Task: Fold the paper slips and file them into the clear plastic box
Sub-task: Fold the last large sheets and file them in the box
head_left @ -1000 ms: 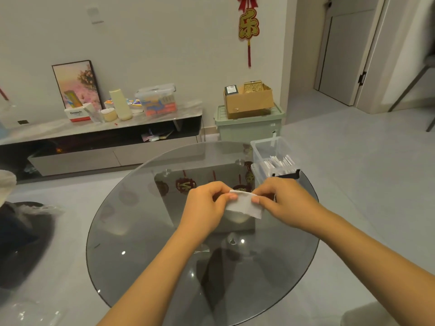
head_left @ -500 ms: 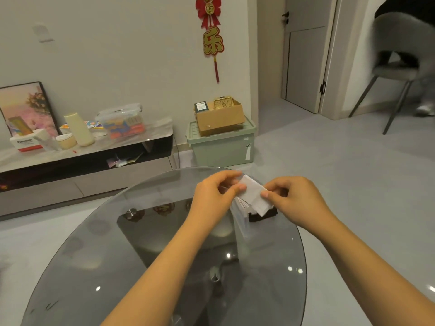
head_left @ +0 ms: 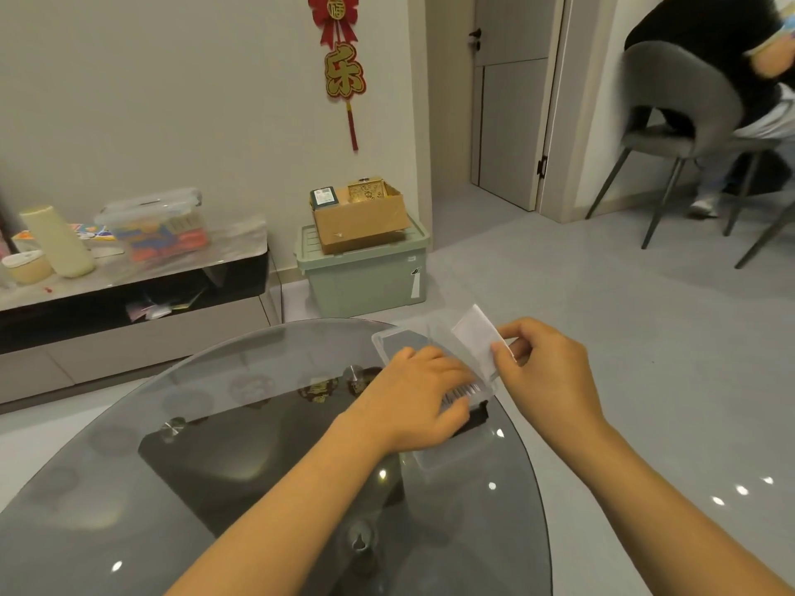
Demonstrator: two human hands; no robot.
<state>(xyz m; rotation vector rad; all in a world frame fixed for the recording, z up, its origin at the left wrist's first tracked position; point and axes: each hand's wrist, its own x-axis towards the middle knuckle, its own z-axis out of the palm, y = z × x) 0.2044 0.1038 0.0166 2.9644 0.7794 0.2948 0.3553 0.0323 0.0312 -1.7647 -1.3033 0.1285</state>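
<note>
Clear plastic box (head_left: 389, 337) sits at the glass table's (head_left: 215, 445) far right edge, filed slips (head_left: 462, 392) inside.
Left hand (head_left: 413, 402) lies over the box, fingers extended onto the slips; right hand (head_left: 546, 372) pinches 1 folded paper slip (head_left: 475, 337) above it.

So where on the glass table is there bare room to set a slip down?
The glass table is bare left of the left hand and nearer the person, beside both forearms. It is crowded at the far right edge, where the clear plastic box, the left hand and the right hand pinching a folded slip meet.
</note>
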